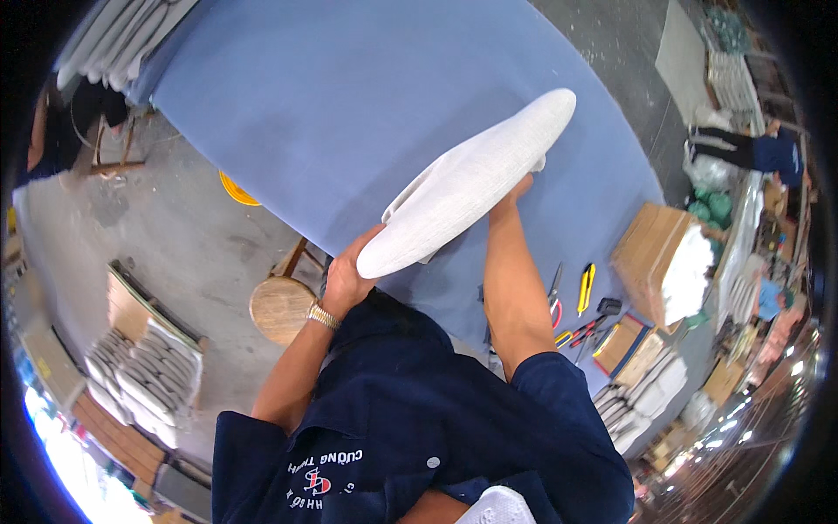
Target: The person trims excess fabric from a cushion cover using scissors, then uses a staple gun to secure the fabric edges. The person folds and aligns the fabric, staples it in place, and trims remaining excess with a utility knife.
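White woven-fabric cushion (471,188), long with rounded ends, is held in front of the person, over the near part of a wide blue surface (288,105). Its long axis slants from the near left, close to the body, to the far right. Its smooth side faces the person; a folded edge shows along the far side. Whether it touches the surface cannot be told.

The left hand (351,271), below a gold-coloured metal wristwatch (324,316), is closed around the near-left end. The right hand (513,194) reaches farther out, against the underside towards the far-right end; the cushion hides its fingers, so how far they close cannot be told. The cushion thus lies between the two hands, up and right of the left one, with the left hand nearer the body.

Right of the right forearm lie red-handled scissors (556,301) and a yellow utility knife (587,288).
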Demonstrator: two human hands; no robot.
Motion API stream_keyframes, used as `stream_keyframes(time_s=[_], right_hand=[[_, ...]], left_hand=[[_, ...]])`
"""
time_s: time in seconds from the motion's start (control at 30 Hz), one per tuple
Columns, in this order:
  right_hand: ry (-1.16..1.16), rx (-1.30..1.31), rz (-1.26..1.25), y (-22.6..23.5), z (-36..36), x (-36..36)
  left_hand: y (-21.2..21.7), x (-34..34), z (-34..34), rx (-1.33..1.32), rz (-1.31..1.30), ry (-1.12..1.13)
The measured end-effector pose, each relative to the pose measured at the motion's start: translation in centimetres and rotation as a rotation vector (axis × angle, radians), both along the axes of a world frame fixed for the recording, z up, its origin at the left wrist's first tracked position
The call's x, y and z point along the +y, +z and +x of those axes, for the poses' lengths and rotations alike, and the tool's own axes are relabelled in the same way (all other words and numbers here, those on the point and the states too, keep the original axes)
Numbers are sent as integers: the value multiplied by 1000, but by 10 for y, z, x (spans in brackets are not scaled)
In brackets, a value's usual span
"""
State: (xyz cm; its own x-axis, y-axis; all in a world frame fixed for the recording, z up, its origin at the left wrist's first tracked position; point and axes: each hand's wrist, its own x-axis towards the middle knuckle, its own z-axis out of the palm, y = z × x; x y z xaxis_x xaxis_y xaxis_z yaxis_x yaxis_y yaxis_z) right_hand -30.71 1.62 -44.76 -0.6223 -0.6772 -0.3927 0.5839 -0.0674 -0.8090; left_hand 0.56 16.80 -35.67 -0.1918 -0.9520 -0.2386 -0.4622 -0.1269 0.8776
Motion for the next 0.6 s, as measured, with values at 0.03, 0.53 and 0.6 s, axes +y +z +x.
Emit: stream_keyframes(time_s=[0.03,0.53,0.6], right_hand=[[27,4,2,3,-2,-1],[538,132,450,135,12,99],[589,-11,406,134,31,141]], left_hand=[[-6,0,-2,28,1,14],[1,5,-10,786,452,592],[6,11,-11,757,426,598]])
